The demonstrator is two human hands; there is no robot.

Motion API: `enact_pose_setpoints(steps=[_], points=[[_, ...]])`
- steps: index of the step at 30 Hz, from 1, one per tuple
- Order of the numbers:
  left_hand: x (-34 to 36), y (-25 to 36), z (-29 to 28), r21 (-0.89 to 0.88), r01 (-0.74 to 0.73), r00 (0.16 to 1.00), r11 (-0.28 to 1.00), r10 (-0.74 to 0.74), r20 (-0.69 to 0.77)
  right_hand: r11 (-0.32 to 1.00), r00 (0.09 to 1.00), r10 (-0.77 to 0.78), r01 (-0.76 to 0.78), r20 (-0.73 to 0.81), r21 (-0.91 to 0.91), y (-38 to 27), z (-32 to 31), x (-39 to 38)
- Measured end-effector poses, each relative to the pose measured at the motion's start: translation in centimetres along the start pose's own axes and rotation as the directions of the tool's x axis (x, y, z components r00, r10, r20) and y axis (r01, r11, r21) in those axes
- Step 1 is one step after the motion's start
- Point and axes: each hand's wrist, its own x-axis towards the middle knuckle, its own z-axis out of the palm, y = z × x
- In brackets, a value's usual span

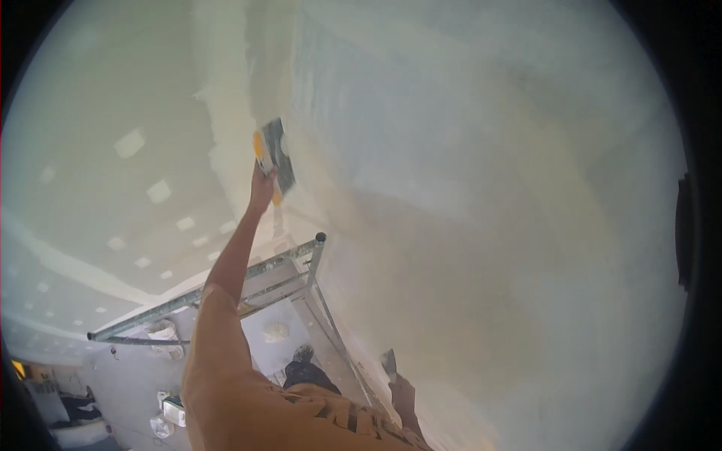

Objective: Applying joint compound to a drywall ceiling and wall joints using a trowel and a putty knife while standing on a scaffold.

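My left arm reaches up, and my left hand is wrapped around the handle of a wide finishing trowel with a grey blade and yellow grip parts. The blade is at the corner where the pale patched ceiling meets the smeared, plastered wall. Whether it presses on the surface I cannot tell. Low down, close to the wall, my right hand grips a small putty knife, its blade pointing upward. The fingers of this hand are partly hidden.
Metal scaffold rails run below my left arm, with a capped post near the wall. My shoe is on a light platform. Far below, a white sack and a white container stand on the floor.
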Motion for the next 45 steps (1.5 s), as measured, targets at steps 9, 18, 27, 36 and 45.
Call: enact_pose_setpoints(steps=[9, 18, 27, 36, 45], points=[[20.6, -13.0, 4.0, 0.41, -0.019, 0.997, 0.912, 0.05, -0.065, 0.987, 0.974, 0.147, -0.133, 0.173, -0.089, 0.8, 1.3, -4.3], [23.1, -19.6, 6.2, 0.245, -0.028, 0.999, 0.969, 0.02, 0.037, 0.925, 0.907, 0.381, -0.376, 0.182, -0.059, -0.4, 2.9, -5.5], [15.5, -17.4, 9.5, 0.225, 0.087, 0.995, 0.97, -0.095, 0.022, 0.879, 0.847, 0.439, -0.474, 0.299, 0.05, 3.3, 3.5, -5.3], [-3.5, -3.2, 17.4, 0.196, -0.051, 0.998, 0.979, 0.043, 0.049, 0.902, 0.903, 0.34, -0.392, 0.262, 0.181, 8.2, 3.5, -3.9], [-28.9, 12.1, 26.9, 0.083, -0.027, 0.996, 0.996, 0.02, 0.086, 0.992, 0.974, 0.126, -0.118, 0.19, -0.05, 9.5, -0.2, -4.5]])
